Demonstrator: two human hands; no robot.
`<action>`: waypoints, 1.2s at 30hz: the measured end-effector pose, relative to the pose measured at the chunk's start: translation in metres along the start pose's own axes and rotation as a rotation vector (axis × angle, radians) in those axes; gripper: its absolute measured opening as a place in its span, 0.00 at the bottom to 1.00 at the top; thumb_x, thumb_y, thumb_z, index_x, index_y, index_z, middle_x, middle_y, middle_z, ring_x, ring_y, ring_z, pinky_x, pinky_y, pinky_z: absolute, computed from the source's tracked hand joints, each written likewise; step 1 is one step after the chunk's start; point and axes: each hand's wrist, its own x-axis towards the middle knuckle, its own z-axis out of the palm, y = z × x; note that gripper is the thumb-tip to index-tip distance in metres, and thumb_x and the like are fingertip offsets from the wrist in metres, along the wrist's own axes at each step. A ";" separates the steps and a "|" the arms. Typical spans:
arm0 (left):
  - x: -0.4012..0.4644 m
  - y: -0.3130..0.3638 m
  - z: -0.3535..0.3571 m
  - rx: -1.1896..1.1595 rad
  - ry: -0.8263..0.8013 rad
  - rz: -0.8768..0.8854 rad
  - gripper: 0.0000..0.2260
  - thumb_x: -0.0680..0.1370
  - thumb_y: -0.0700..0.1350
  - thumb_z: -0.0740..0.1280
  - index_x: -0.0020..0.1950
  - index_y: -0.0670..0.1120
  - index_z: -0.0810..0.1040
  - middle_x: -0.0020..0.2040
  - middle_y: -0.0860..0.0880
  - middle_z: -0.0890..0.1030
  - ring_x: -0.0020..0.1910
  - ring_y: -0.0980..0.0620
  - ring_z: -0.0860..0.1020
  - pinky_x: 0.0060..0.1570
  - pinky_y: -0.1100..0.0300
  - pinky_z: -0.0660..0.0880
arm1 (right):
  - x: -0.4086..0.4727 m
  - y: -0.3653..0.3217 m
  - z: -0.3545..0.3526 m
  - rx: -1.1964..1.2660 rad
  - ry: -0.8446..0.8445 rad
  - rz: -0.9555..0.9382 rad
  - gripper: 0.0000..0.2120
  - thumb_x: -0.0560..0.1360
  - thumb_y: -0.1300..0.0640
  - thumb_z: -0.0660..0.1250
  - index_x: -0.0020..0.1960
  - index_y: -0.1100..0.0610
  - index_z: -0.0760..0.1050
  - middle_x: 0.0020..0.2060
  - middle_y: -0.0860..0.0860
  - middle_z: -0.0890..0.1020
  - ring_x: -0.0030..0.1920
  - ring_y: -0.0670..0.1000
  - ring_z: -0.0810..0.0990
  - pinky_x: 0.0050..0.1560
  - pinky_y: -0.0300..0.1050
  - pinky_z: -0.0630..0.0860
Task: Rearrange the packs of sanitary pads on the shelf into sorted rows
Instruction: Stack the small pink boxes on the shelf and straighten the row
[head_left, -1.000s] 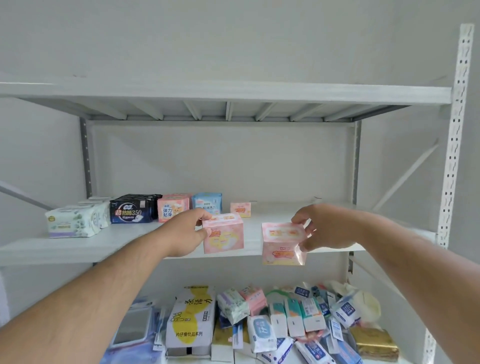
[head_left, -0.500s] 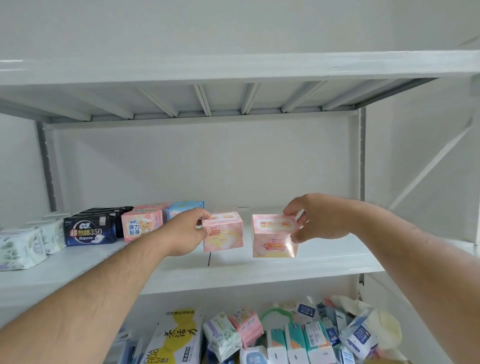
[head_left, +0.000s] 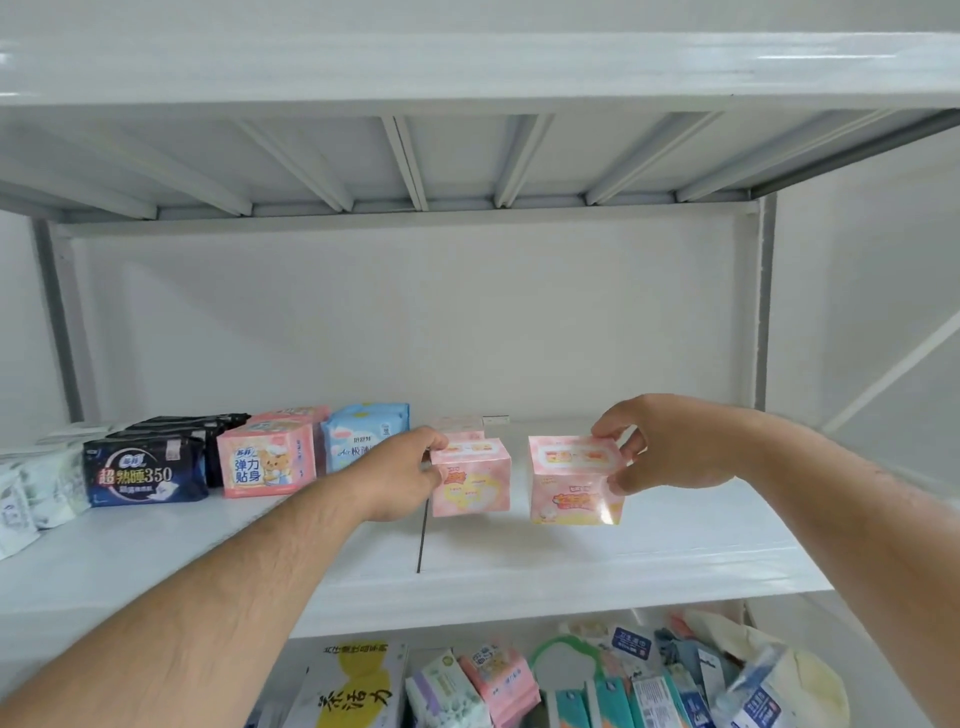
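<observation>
Down low and near, a heap of mixed packs (head_left: 597, 680) fills the bottom shelf. On the white shelf (head_left: 519, 571) above, the left hand (head_left: 400, 475) holds one pink pack (head_left: 470, 478) and the right hand (head_left: 670, 441) holds another pink pack (head_left: 574, 480), side by side, a little apart. Far left sit one dark blue pack (head_left: 145, 470), one pink bear pack (head_left: 267, 460) and one light blue pack (head_left: 363, 436).

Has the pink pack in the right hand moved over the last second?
Yes. The pink pack went from hanging off the shelf's front edge to sitting further in, over the shelf board.
</observation>
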 end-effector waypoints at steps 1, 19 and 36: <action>0.005 -0.003 0.001 0.001 -0.004 0.001 0.18 0.81 0.46 0.63 0.71 0.51 0.69 0.67 0.53 0.74 0.62 0.52 0.75 0.66 0.57 0.69 | 0.005 0.002 0.001 -0.004 0.001 0.012 0.24 0.67 0.46 0.75 0.62 0.41 0.74 0.49 0.34 0.80 0.53 0.42 0.80 0.55 0.49 0.80; 0.077 -0.063 0.022 -0.056 -0.004 -0.022 0.18 0.80 0.46 0.63 0.71 0.53 0.70 0.66 0.55 0.74 0.63 0.55 0.74 0.65 0.60 0.69 | 0.091 -0.012 0.057 0.488 0.087 -0.045 0.23 0.67 0.53 0.78 0.60 0.46 0.77 0.51 0.41 0.81 0.49 0.38 0.81 0.52 0.43 0.81; 0.079 -0.082 0.046 -0.322 0.171 0.079 0.17 0.80 0.51 0.65 0.69 0.53 0.73 0.63 0.57 0.74 0.61 0.58 0.74 0.59 0.65 0.69 | 0.125 -0.023 0.125 0.906 0.214 -0.077 0.20 0.71 0.59 0.76 0.60 0.46 0.78 0.51 0.52 0.80 0.44 0.45 0.84 0.53 0.49 0.80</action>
